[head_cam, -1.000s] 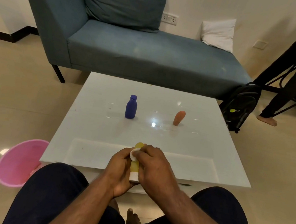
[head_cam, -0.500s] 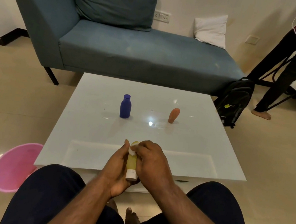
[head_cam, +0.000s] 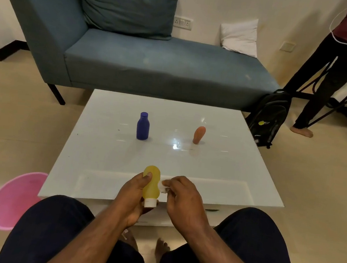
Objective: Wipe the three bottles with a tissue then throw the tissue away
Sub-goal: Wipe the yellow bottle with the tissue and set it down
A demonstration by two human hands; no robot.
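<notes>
Nearest me, my left hand (head_cam: 135, 193) is wrapped around the yellow bottle (head_cam: 151, 183), cap end down, held just above the near edge of the white table (head_cam: 106, 152). My right hand (head_cam: 180, 194) is pinched closed on a small wad of tissue (head_cam: 162, 187), pressed against the bottle's right side. So I judge I'm on the wiping step with this bottle; whether the other two have been wiped I cannot tell (nothing on them shows it either way). At the least, this wipe needs finishing and the tissue needs throwing away.

Down to my left on the floor sits the pink bin (head_cam: 11, 200), partly tucked under the table's corner, so I'd have to swing around that edge to drop the tissue in. Farther out, the blue bottle (head_cam: 143, 126) and the orange bottle (head_cam: 199, 134) stand upright, well apart, with bare tabletop all around them. That leaves plenty of room to reach either.
</notes>
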